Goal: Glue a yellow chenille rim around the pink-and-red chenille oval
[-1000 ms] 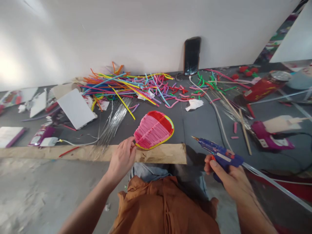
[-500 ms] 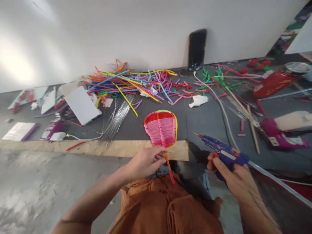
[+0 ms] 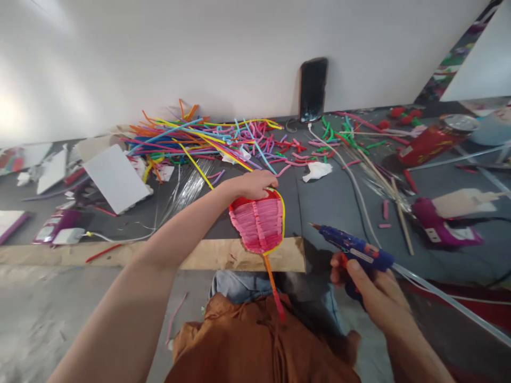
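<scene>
The left hand is pinching a pink-and-red panel by its far edge at the tabletop front, stem pointing bodyward; the right hand, apart, is gripping a glue gun.

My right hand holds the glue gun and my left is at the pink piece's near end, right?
No, the head view shows your left hand at the far, red end of the pink piece. Your right hand holds the glue gun.

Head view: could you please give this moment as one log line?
left hand: at far edge of pink piece | right hand: holding glue gun | phone: propped upright
</scene>
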`<state>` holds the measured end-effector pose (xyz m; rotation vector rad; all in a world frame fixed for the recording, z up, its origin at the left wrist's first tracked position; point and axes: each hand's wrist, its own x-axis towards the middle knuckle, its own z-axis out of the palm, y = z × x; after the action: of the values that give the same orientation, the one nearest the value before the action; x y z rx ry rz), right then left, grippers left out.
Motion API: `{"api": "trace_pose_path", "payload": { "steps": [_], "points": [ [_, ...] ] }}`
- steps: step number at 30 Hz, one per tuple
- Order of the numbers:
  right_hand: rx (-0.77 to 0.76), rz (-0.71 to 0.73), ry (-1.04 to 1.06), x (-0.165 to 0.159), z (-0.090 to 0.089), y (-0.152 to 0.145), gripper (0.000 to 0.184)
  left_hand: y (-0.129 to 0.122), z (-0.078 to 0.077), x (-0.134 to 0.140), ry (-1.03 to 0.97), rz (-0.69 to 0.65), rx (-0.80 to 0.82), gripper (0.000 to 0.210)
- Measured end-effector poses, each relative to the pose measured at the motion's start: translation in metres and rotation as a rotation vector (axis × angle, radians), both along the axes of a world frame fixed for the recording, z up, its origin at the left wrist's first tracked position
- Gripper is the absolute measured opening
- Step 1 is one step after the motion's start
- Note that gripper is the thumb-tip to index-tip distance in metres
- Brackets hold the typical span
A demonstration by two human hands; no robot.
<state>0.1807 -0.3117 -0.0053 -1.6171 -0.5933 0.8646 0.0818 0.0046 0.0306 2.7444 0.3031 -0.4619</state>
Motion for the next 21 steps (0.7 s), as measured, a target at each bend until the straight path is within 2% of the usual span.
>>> {"api": "trace_pose_path", "payload": {
  "steps": [5, 8, 11, 14, 17, 19, 21],
  "points": [
    [-0.008, -0.032, 0.076, 0.003, 0.008, 0.003, 0.03, 0.01, 0.003, 0.003, 0.045, -0.011, -0.068, 0.038],
    [-0.009, 0.04, 0.051, 0.009, 0.009, 0.007, 0.033, 0.018, 0.007, -0.003, 0.049, 0.04, -0.16, 0.033],
    [-0.035, 0.129, 0.0, 0.019, 0.009, 0.011, 0.035, 0.028, 0.008, -0.014, -0.008, 0.187, -0.31, 0.027],
    [-0.048, 0.19, -0.04, 0.029, 0.014, 0.021, 0.033, 0.035, 0.005, -0.033, -0.102, 0.42, -0.435, 0.022],
    [-0.045, 0.224, -0.076, 0.035, 0.024, 0.038, 0.03, 0.03, 0.001, -0.055, -0.109, 0.632, -0.627, 0.015],
    [-0.056, 0.249, -0.077, 0.035, 0.033, 0.051, 0.03, 0.022, -0.001, -0.07, -0.093, 0.696, -0.74, 0.014],
    [-0.074, 0.277, -0.045, 0.033, 0.04, 0.065, 0.032, 0.013, -0.002, -0.083, -0.051, 0.675, -0.816, 0.019]
  ]
}}
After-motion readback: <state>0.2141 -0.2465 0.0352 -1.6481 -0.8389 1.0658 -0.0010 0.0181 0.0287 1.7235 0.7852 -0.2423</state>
